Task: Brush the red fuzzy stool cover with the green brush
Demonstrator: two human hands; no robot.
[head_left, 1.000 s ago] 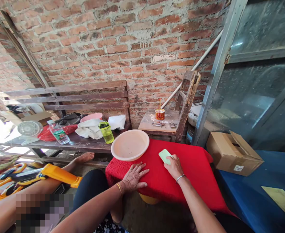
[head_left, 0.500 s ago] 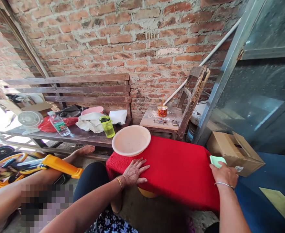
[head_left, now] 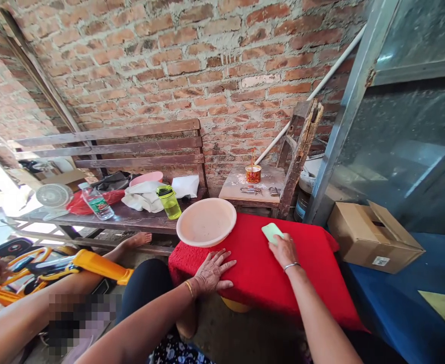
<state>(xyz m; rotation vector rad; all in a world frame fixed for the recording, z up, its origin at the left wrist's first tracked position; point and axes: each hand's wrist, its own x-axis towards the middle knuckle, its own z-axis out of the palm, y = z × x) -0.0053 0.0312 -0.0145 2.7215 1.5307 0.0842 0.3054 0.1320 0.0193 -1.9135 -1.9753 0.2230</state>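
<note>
Holding the smooth, rounded pale green object (head_left: 270, 232) on or just above the red cloth (head_left: 301, 273), your right hand (head_left: 285, 249) has fingers closed around its near end. Handling it there seems the present step; the next move calls for your left hand (head_left: 212, 272), spread flat and grasping nothing, steadying this fuzzy fabric beside the round basin (head_left: 207, 221).

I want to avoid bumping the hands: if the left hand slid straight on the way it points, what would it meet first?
Most likely the pale green object held in the right hand, across the red cloth; its exact heading is hard to judge.
</note>
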